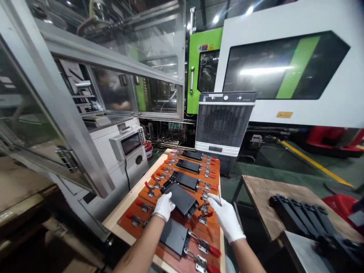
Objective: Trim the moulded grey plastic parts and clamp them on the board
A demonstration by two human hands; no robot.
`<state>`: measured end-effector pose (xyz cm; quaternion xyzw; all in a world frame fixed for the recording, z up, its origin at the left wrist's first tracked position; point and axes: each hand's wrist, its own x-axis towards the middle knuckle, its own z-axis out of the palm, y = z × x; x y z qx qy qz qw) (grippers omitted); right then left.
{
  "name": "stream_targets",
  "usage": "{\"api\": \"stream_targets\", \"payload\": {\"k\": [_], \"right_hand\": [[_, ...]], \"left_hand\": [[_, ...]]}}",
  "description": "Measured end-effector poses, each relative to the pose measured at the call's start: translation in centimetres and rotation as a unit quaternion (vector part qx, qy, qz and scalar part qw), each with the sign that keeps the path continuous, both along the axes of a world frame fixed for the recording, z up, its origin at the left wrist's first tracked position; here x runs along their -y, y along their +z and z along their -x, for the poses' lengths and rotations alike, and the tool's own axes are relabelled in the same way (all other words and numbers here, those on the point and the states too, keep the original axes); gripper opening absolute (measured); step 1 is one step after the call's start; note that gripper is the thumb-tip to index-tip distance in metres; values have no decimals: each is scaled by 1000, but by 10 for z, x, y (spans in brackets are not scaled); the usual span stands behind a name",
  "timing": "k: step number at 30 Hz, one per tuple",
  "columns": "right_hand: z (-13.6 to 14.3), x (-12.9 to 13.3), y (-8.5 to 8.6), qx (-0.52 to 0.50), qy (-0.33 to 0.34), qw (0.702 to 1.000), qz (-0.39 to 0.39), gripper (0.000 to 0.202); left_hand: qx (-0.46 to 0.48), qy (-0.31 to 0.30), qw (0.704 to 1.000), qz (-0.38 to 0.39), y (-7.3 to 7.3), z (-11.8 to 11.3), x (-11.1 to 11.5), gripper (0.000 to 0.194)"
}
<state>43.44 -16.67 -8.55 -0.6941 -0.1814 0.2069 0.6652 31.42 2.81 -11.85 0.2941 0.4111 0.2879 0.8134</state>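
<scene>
My left hand (pixel 164 206), in a white glove, is closed on the left edge of a dark rectangular panel (pixel 182 199). That panel lies askew compared with the others in the row. Beside its right end, my gloved right hand (pixel 226 218) reaches over the toggle clamps (pixel 204 214) with fingers extended; whether the fingertips touch a clamp is unclear. A similar panel (pixel 174 237) sits nearer me, partly behind my left forearm. Farther off, another dark panel (pixel 186 180) rests between red-handled clamps on the orange-brown fixture board (pixel 133 208).
An air cooler (pixel 226 123) stands beyond the fixture table. Several dark parts (pixel 301 216) lie on a wooden table (pixel 261 189) at right. To the left are a framed machine door (pixel 76 125) and a control screen (pixel 131 144). Another person (pixel 115 93) appears behind the glass.
</scene>
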Motion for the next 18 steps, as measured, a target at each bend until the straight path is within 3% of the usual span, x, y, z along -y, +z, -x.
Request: {"api": "stream_targets", "payload": {"k": [4, 6, 8, 10, 12, 15, 18], "right_hand": [[32, -22, 21, -43, 193, 980, 6, 53], [60, -33, 27, -89, 294, 952, -14, 61], [90, -44, 28, -158, 356, 919, -66, 69], [120, -54, 21, -236, 375, 887, -131, 71], [147, -63, 9, -302, 366, 864, -169, 67], [191, -75, -12, -386, 354, 840, -139, 52], [237, -88, -31, -407, 397, 820, -69, 50]], "left_hand": [[60, -40, 997, -35, 20, 57, 21, 22], [61, -64, 994, -70, 28, 87, 28, 27], [30, -38, 992, -114, 35, 115, 27, 33], [-10, 57, 987, -150, 37, 144, 22, 38], [6, 149, 981, -124, 36, 173, 18, 39], [122, 181, 976, 11, 31, 209, 24, 32], [171, 197, 961, 93, 23, 231, 31, 40]]}}
